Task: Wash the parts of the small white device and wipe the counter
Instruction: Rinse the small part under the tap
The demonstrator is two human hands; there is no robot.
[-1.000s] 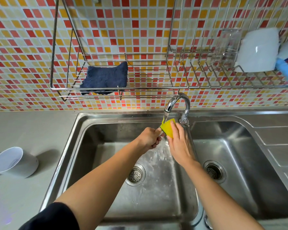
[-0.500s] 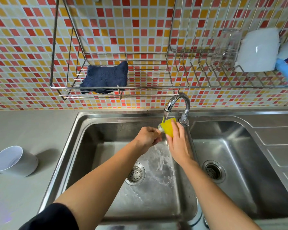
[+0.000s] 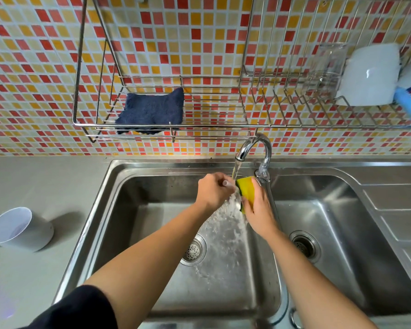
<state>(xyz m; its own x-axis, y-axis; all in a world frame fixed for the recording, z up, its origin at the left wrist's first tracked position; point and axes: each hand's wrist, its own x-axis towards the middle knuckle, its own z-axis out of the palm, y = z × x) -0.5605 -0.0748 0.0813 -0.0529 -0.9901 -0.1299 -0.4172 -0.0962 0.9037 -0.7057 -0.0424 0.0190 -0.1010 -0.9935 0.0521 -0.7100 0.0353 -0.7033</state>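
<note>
Landmark: the faucet [image 3: 255, 148], water running.

Far left of the faucet, on the grey counter [image 3: 45, 186]: a white cup-shaped part [image 3: 19, 230] lying on its side, mouth toward the room.

Up and left of the faucet, on the wire rack [image 3: 166, 110]: a dark blue cloth [image 3: 151, 112], folded, dry-looking.

Directly under the faucet's spout, over the left basin [image 3: 133, 210]: the left hand [image 3: 212, 192] closed around a small whitish piece [image 3: 228, 183] (only its tip shows; cannot tell what part it is). Touching it, the yellow sponge [image 3: 246, 189], gripped by the right hand [image 3: 259, 211], fingers wrapped over it. Water splashes below both.

Up and right of the faucet, on the rack: a clear glass [image 3: 328, 67], then a white dish [image 3: 368, 74].
</note>
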